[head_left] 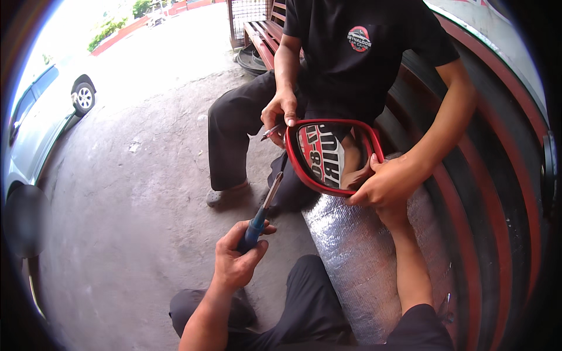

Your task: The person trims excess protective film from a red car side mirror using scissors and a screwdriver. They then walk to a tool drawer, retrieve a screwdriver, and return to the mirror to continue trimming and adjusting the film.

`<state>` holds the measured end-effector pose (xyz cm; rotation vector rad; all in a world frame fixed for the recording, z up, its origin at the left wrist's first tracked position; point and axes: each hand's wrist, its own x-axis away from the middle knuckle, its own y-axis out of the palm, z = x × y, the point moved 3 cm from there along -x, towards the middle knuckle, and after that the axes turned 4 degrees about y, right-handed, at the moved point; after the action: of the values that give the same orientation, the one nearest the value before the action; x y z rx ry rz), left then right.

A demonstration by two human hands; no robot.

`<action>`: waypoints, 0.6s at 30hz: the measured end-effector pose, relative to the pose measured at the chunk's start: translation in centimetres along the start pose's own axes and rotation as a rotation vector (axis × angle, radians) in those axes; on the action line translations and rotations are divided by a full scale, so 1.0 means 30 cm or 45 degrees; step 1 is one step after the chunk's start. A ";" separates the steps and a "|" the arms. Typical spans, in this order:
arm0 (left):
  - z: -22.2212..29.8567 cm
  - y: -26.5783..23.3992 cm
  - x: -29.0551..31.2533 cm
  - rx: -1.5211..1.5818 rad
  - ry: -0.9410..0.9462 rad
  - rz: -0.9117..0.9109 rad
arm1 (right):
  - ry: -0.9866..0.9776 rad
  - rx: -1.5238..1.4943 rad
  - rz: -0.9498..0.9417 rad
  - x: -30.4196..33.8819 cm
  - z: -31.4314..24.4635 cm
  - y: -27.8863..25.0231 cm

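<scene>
My left hand (237, 254) is closed round the blue handle of a screwdriver-like tool (270, 193), its long metal shaft pointing up and away. The tip comes near the lower left of a car side mirror (328, 155) with a red housing rim. A person facing me holds this mirror, one hand (280, 110) at its upper left corner and the other (383, 182) at its lower right. My right arm reaches up from below to the mirror's lower right. There my right hand (391, 209) is mostly covered by the other person's hand and wrist, its fingers hidden.
A silver foil-covered surface (357, 257) lies under the mirror, beside my knee. Dark and red slats (468, 199) curve along the right. The other person also holds a thin pen-like thing (271, 133). A light car (44, 111) stands far left on the concrete floor (129, 193).
</scene>
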<state>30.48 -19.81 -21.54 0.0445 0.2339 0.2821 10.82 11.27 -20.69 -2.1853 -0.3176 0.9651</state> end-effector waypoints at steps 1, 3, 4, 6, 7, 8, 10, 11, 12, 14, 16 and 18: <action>0.002 -0.006 0.004 -0.013 -0.027 0.029 | -0.013 0.007 0.011 0.006 -0.001 0.010; -0.002 -0.005 0.015 -0.009 -0.088 0.081 | 0.090 -0.106 0.094 0.026 0.016 -0.001; 0.001 -0.011 0.021 -0.123 -0.084 0.096 | 0.141 -0.167 0.140 0.037 0.027 -0.004; 0.024 -0.022 0.030 -0.357 -0.067 0.099 | 0.240 -0.244 0.223 0.069 0.039 -0.044; 0.044 -0.020 0.030 -0.433 -0.017 0.107 | 0.273 -0.273 0.252 0.074 0.038 -0.067; 0.042 0.010 0.021 -0.434 0.028 0.086 | 0.303 -0.221 0.267 0.080 0.024 -0.154; 0.075 -0.010 0.052 -0.624 0.010 0.110 | 0.363 -0.334 0.291 0.099 0.056 -0.111; 0.085 -0.013 0.060 -0.694 0.002 0.108 | 0.386 -0.356 0.301 0.101 0.060 -0.117; 0.104 -0.018 0.067 -0.778 -0.005 0.109 | 0.408 -0.389 0.311 0.103 0.066 -0.114; 0.085 0.016 0.073 -0.777 0.009 0.075 | 0.449 -0.332 0.334 0.116 0.066 -0.218; 0.066 0.032 0.077 -0.806 0.028 0.002 | 0.476 -0.326 0.355 0.133 0.084 -0.266; 0.083 0.050 0.088 -0.871 0.014 -0.028 | 0.497 -0.365 0.382 0.140 0.115 -0.286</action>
<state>33.12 -17.66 -19.58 -0.6360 0.1390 0.3285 11.74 21.15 -18.58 -2.6764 0.0647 0.6499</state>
